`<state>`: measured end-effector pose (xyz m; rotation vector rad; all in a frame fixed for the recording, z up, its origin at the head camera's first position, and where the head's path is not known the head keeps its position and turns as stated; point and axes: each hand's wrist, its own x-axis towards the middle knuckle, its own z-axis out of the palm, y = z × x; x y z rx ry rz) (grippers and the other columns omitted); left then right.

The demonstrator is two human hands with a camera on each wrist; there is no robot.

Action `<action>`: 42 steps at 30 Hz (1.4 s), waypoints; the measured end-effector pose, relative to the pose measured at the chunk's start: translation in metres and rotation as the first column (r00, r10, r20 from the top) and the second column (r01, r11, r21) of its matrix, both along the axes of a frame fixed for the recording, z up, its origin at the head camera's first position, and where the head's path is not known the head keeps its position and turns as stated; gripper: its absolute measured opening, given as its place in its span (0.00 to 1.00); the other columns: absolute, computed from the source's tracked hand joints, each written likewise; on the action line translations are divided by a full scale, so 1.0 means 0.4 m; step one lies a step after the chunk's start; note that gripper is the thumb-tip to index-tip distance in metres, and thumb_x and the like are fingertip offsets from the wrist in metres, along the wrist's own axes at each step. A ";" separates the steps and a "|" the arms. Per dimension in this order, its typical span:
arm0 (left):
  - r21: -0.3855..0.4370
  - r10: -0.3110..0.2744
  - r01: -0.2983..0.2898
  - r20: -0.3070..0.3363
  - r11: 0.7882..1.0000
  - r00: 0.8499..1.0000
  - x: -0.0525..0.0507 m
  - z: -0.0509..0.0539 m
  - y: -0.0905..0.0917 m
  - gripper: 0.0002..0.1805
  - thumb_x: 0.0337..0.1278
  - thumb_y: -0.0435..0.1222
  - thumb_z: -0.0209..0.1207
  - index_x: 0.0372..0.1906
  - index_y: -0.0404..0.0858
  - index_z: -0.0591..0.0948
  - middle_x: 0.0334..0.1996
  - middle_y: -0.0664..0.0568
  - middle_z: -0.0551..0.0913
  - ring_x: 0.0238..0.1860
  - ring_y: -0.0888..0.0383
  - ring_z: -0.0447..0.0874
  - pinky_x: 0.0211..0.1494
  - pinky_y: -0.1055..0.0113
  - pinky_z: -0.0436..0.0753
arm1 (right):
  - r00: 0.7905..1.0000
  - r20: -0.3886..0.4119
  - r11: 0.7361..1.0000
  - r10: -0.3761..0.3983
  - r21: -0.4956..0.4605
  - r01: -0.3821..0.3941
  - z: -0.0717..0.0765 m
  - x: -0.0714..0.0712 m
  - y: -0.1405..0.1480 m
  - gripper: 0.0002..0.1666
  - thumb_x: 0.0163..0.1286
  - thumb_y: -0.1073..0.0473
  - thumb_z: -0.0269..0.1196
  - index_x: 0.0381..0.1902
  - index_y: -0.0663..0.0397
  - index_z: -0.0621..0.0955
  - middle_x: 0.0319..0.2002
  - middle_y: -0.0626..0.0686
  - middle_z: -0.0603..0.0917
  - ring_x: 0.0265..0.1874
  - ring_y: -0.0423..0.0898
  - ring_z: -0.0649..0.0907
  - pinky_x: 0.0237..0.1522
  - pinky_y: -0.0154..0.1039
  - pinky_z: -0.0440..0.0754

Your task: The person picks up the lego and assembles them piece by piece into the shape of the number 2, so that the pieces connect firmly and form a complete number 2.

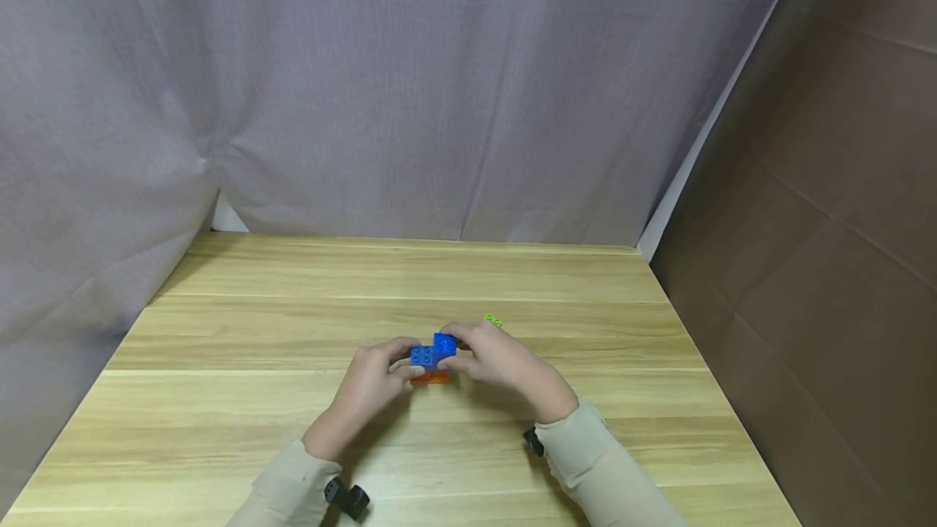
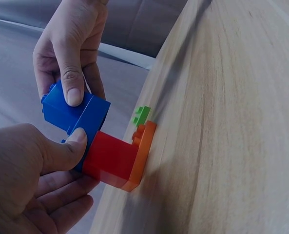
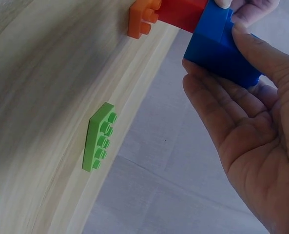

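Observation:
My left hand [image 1: 372,374] pinches a flat blue brick [image 2: 94,119] between thumb and fingers. The flat blue brick tops a red brick [image 2: 111,157], which sits on one end of an orange brick [image 2: 145,148] at the bottom of the stack. On the right part of the flat blue brick is a taller blue brick [image 2: 66,108], gripped by my right hand [image 1: 499,356] with the thumb on one side and fingers on the other. Whether the two blue bricks are fully pressed together I cannot tell. In the head view the hands partly cover the stack.
A light green brick [image 3: 99,139] with several studs lies on the wooden table [image 1: 293,332], behind the right hand in the head view. Grey cloth [image 1: 410,88] hangs behind the table, and a brown panel [image 1: 827,250] stands along its right side.

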<state>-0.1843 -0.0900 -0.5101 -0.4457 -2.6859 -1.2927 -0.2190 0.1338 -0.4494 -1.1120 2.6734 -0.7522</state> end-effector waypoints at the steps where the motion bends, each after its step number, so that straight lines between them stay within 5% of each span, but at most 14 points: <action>1: 0.000 0.000 0.000 0.001 1.000 1.000 0.000 0.000 0.000 0.16 0.57 0.37 0.71 0.51 0.44 0.86 0.47 0.50 0.89 0.50 0.54 0.87 0.54 0.56 0.85 | 1.000 0.001 1.000 0.000 0.000 0.000 0.000 0.000 0.000 0.20 0.71 0.54 0.67 0.56 0.58 0.80 0.45 0.49 0.87 0.46 0.41 0.85 0.48 0.41 0.86; 26: -0.002 0.001 -0.001 0.003 1.000 1.000 0.001 0.002 0.000 0.17 0.56 0.37 0.72 0.51 0.42 0.86 0.46 0.49 0.89 0.50 0.52 0.87 0.56 0.52 0.84 | 1.000 0.001 1.000 -0.017 0.008 0.017 -0.004 -0.003 -0.003 0.20 0.69 0.54 0.68 0.55 0.57 0.80 0.45 0.49 0.87 0.46 0.42 0.86 0.48 0.37 0.85; 33: 0.001 0.009 -0.009 0.012 1.000 1.000 -0.005 0.004 0.001 0.18 0.56 0.37 0.72 0.52 0.42 0.85 0.47 0.49 0.89 0.50 0.51 0.87 0.57 0.51 0.83 | 1.000 0.012 1.000 -0.017 0.001 0.017 0.001 -0.007 -0.003 0.20 0.70 0.54 0.68 0.55 0.57 0.80 0.45 0.49 0.87 0.48 0.44 0.86 0.50 0.44 0.86; 42: -0.013 -0.009 0.009 0.006 1.000 1.000 -0.004 0.005 0.002 0.19 0.57 0.37 0.71 0.53 0.40 0.85 0.48 0.48 0.88 0.51 0.50 0.87 0.57 0.51 0.83 | 0.999 -0.031 0.999 -0.037 0.017 0.038 -0.012 -0.008 0.007 0.25 0.70 0.48 0.68 0.59 0.54 0.80 0.50 0.47 0.86 0.52 0.42 0.84 0.56 0.41 0.83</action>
